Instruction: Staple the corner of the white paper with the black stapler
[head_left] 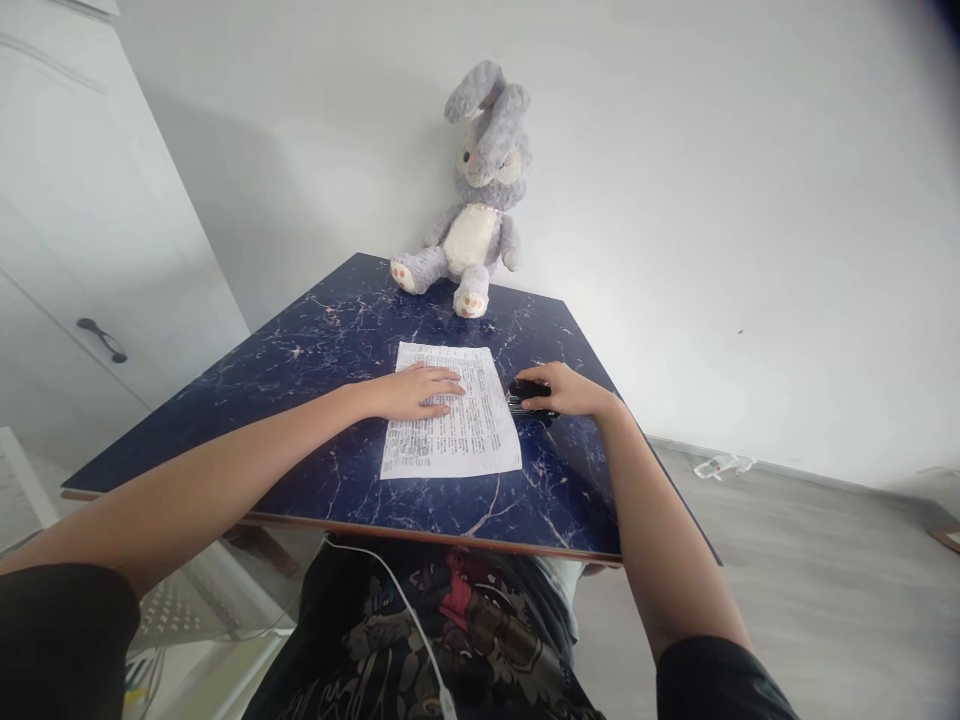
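Observation:
A printed sheet of paper (480, 430) lies on the dark blue marbled table (322, 350). My left hand (420, 391) rests flat on the sheet's left part, its fingers spread and pointing right. Just beyond the sheet's right edge, my right hand (562, 389) is wrapped round a black stapler-like object (531, 388), with the thumb on the near side and the fingers on the far side. That object sits on or just above the table, near the paper's edge; its underside is partly hidden.
A grey plush rabbit (471, 235) sits at the table's back edge against the wall. A white cabinet (97, 250) stands at the left. Clear plastic (724, 465) lies on the floor at the right. A white cable (397, 590) hangs before my shirt.

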